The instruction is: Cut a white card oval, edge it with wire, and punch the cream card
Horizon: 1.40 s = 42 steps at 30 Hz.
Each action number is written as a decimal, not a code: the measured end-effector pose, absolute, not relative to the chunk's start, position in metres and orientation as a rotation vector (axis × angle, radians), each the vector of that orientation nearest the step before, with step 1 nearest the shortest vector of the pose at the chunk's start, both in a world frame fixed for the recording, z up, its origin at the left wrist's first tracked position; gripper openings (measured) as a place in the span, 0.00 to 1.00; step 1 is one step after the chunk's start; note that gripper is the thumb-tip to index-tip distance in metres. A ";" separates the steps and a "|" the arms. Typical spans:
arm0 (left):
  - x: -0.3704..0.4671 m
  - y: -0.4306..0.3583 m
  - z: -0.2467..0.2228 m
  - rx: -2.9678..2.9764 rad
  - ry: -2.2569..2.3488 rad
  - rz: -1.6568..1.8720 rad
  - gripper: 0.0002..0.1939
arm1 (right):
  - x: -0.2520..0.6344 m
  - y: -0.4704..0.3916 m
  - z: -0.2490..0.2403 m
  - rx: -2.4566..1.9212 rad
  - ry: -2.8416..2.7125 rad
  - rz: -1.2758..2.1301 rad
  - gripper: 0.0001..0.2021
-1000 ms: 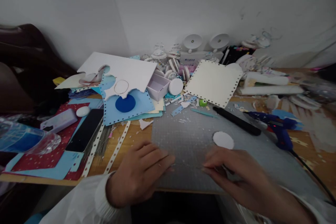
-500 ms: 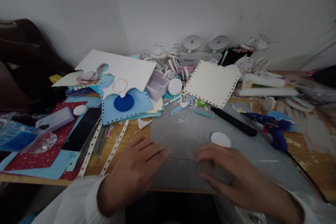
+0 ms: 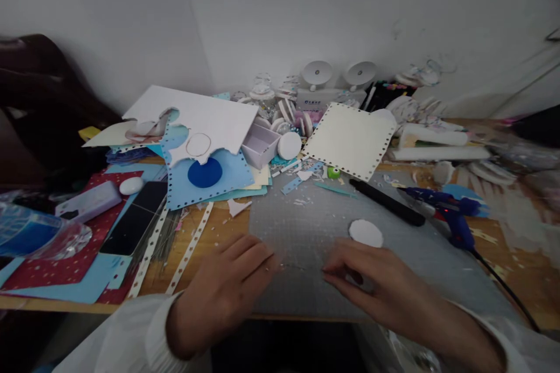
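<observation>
Over the grey cutting mat (image 3: 301, 291), my left hand (image 3: 231, 285) is closed, its thumb and fingertips pinching a thin wire (image 3: 294, 267) that sticks out to the right. Across a small gap, my right hand (image 3: 371, 277) has its thumb and index finger pressed together in a pinch. Whether the wire's far end or anything else sits in that pinch is too fine to make out. Just behind the right hand lies a white scalloped disc (image 3: 366, 233), flat on the mat.
A blue glue gun (image 3: 455, 207) and a black stick-like tool (image 3: 389, 203) lie to the right. On the left are a phone (image 3: 135, 218), a bundle of thin wires (image 3: 168, 245) and a clear cup (image 3: 44, 233). Cut foam sheets (image 3: 205, 116) and a cream sheet (image 3: 350, 140) are behind.
My right thumb and index finger have closed from apart into a pinch. The left hand stays nearly in place, and the view has shifted slightly.
</observation>
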<state>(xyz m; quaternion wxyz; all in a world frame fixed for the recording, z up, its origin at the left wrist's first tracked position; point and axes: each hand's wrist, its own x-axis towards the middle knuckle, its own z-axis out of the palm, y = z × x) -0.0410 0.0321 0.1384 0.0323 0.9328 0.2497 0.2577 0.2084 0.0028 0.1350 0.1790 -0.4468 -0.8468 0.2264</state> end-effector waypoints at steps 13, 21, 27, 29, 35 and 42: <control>-0.039 0.033 0.143 1.654 0.970 0.412 0.07 | 0.221 -0.015 0.131 -0.696 -2.568 -0.311 0.16; -0.033 0.043 0.137 0.980 0.655 0.021 0.15 | 0.223 -0.026 0.136 -0.736 -2.472 -0.660 0.15; -0.038 0.042 0.150 1.867 0.998 0.455 0.05 | 0.221 0.004 0.145 -0.947 -2.497 -0.151 0.11; -0.040 0.038 0.153 2.214 1.022 0.595 0.06 | 0.218 0.005 0.144 -1.087 -2.439 0.085 0.06; -0.039 0.027 0.150 2.680 0.918 0.759 0.07 | 0.218 -0.002 0.141 -1.130 -2.419 0.316 0.04; -0.039 0.030 0.149 2.751 0.973 0.783 0.06 | 0.217 -0.002 0.140 -1.088 -2.427 0.189 0.05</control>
